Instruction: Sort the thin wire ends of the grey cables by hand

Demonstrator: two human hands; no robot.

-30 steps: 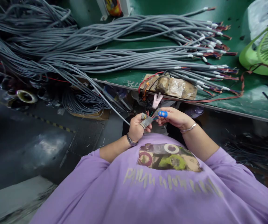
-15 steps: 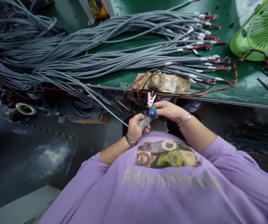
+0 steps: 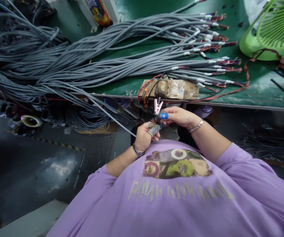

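My left hand (image 3: 142, 137), with grey wraps on its fingertips, is closed around the end of a grey cable (image 3: 122, 126). Thin coloured wires (image 3: 162, 124) fan out of that end between my two hands. From the right, my right hand (image 3: 180, 117) pinches at these wires, a blue band around its thumb; its fingertips are partly hidden. Just above the fingers a pink clip (image 3: 158, 107) stands in front of a taped block (image 3: 176, 89) at the bench edge.
Many grey cables (image 3: 82, 46) with white-tagged, stripped ends lie across the green bench (image 3: 260, 85). A green fan (image 3: 277, 36) stands at the right, a box (image 3: 99, 13) at the back. Below the bench are a cable coil (image 3: 87, 115) and a yellowish ring (image 3: 31, 121).
The view has shifted slightly, so the bench items sit a little further left. Both hands keep nearly the same pose at the cable end; the right thumb has turned slightly.
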